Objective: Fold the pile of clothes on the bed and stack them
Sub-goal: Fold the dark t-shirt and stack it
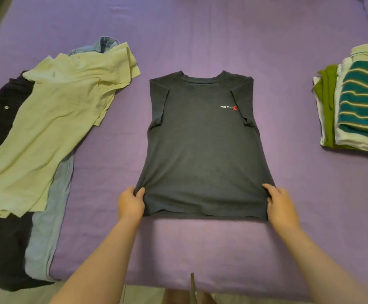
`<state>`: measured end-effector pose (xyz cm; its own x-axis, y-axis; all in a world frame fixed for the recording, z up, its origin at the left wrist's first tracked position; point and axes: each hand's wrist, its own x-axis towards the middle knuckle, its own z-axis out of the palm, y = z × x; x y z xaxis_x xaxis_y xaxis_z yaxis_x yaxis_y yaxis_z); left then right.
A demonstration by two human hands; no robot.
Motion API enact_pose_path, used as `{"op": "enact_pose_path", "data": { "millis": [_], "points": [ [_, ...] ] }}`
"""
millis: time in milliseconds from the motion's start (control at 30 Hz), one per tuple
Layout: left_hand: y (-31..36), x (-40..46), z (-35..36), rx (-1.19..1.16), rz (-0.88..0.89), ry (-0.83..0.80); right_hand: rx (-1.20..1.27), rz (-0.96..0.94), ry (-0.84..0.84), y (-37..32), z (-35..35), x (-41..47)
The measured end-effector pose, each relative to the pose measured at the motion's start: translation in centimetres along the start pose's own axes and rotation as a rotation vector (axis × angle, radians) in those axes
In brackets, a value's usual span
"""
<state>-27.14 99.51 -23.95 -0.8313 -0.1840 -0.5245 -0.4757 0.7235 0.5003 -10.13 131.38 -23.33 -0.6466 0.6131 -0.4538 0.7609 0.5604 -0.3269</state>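
A: In the head view, what do you see in the middle of the frame?

B: A dark grey T-shirt (pixel 202 145) lies flat on the purple bed (pixel 200 40), front side up, collar toward the top of the frame. Both sleeves are already folded inward onto the body.

A: And the hands?

B: The left hand (pixel 131 204) pinches the lower left corner of the hem, thumb on top and the cloth bunched between thumb and fingers. The right hand (pixel 282 207) is at the lower right corner; its thumb presses on the cloth and the fingers curl around the edge, so I judge it is grasping too.

A: What is the step, in your opinion?

B: I think it is the fold of the bottom half up to the collar. To do it well, both corners should rise together and travel at the same speed, so the hem lands straight, just below the neckline. The sleeves must not slip out, so the lift should be low and calm. After that, one smoothing stroke over the fold.

A: Where will it go?

B: Probably onto the folded stack (pixel 354 110) at the right edge of the frame, with a teal striped piece on top. At the left of the frame the unfolded pile (pixel 47 119) waits: a pale yellow shirt over something light blue and something dark.
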Motion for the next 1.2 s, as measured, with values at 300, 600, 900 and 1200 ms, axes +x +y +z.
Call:
{"op": "enact_pose_path", "data": {
  "millis": [300, 600, 900, 1200],
  "points": [
    [-2.4, -1.9, 2.7, -0.066, -0.127, -0.139, 0.058, 0.094, -0.096, 1.2, 1.9, -2.1],
    [3.1, -1.5, -1.0, -0.650, -0.159, -0.196, 0.578, 0.094, 0.042, -2.2, -1.7, 0.4],
    [14.9, 6.3, -3.6, -0.698, -0.065, -0.226, 0.913, 0.243, 0.217, -8.2, -7.7, 11.0],
    [24.0, 14.9, -2.7, -0.925, -0.136, -0.198, 1.380, 0.349, 0.238, -15.5, -12.2, 20.3]
  ]
}}
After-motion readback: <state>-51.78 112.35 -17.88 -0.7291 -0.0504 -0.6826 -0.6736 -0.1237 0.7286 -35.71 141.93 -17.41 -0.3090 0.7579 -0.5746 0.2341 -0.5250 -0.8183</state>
